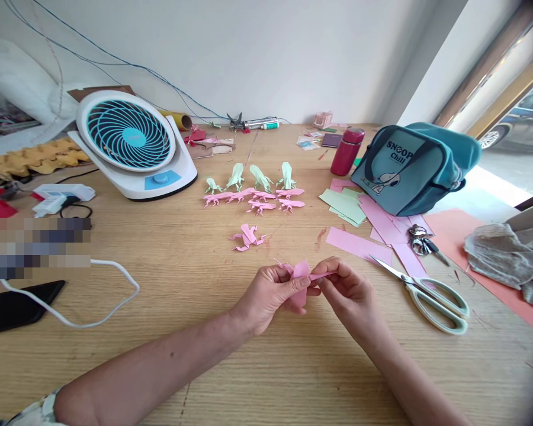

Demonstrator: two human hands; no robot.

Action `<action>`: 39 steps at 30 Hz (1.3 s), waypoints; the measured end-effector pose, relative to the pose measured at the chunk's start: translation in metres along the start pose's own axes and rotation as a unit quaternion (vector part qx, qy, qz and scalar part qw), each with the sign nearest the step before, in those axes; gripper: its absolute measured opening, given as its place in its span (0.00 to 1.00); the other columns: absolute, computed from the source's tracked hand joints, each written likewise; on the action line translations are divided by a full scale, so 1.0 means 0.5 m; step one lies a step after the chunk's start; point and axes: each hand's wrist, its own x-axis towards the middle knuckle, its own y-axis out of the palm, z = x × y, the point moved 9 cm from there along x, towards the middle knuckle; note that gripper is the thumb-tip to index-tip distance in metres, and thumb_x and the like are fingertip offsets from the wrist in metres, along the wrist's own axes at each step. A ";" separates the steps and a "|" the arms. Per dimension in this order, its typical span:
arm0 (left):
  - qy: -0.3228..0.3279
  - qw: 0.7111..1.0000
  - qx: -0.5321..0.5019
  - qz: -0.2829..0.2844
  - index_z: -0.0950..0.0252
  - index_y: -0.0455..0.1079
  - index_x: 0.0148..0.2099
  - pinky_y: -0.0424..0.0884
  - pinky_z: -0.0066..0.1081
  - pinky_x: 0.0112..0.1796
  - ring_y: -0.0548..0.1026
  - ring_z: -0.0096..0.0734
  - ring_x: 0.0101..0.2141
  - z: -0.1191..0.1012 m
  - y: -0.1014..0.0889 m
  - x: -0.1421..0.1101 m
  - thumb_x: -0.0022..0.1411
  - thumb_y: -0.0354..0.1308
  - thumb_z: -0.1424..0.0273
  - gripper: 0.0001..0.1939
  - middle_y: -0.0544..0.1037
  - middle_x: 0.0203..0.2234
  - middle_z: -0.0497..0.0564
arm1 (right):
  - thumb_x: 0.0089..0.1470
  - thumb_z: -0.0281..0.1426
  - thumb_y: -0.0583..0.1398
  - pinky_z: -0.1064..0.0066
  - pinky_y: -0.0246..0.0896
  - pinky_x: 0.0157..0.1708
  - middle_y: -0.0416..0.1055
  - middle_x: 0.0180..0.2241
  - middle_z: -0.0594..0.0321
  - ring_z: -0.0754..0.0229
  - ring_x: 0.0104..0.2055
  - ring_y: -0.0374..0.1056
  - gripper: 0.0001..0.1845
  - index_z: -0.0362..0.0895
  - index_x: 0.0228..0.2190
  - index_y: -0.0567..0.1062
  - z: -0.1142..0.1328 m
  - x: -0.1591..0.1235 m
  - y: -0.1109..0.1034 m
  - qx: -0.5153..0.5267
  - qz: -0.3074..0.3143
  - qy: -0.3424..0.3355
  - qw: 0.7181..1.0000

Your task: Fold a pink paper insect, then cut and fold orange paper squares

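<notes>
My left hand [269, 296] is closed round a pink origami figure [300, 271], thumb pressed on its flat body. My right hand [349, 296] pinches a thin pink strip or limb that sticks out of the figure's right side. Thin folded points poke out at its upper left; the fingers hide the rest. Just beyond the hands, a finished-looking pink origami insect [249, 236] stands on the wooden table [213, 367]. Farther back are several smaller pink origami insects [261, 206] and several pale green ones [260, 177] in rows.
Open scissors [435, 299] lie right of my right hand, near pink paper strips [359, 245], green paper [344, 206] and keys [420, 239]. A teal bag [408, 171] and red flask [347, 152] stand behind. At left are a fan [133, 142], white cable [131, 284] and black phone-like slab [18, 306].
</notes>
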 end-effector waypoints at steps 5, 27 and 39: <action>0.015 1.000 -0.022 -0.014 0.69 0.78 0.32 0.75 0.27 0.31 0.80 0.32 0.31 -0.003 -0.002 -0.002 0.45 0.75 0.61 0.17 0.80 0.27 0.51 | 0.59 0.29 0.62 0.70 0.65 0.36 0.68 0.32 0.66 0.63 0.35 0.66 0.03 0.49 0.33 0.74 0.018 -0.003 -0.009 -0.092 -0.027 -0.060 0.994; 0.034 0.999 0.017 -0.010 0.69 0.77 0.30 0.73 0.28 0.34 0.77 0.25 0.26 -0.033 0.010 -0.009 0.44 0.75 0.60 0.18 0.77 0.24 0.47 | 0.60 0.24 0.59 0.63 0.64 0.36 0.69 0.34 0.60 0.57 0.37 0.68 0.12 0.52 0.39 0.78 0.081 -0.025 0.000 -0.156 -0.042 -0.201 0.966; 0.063 0.997 0.032 -0.028 0.69 0.77 0.29 0.73 0.28 0.34 0.73 0.24 0.27 -0.036 0.003 -0.006 0.46 0.73 0.60 0.17 0.76 0.25 0.47 | 0.61 0.31 0.60 0.65 0.63 0.34 0.69 0.32 0.60 0.57 0.35 0.65 0.07 0.53 0.37 0.79 0.061 -0.014 -0.004 -0.104 -0.050 -0.147 0.982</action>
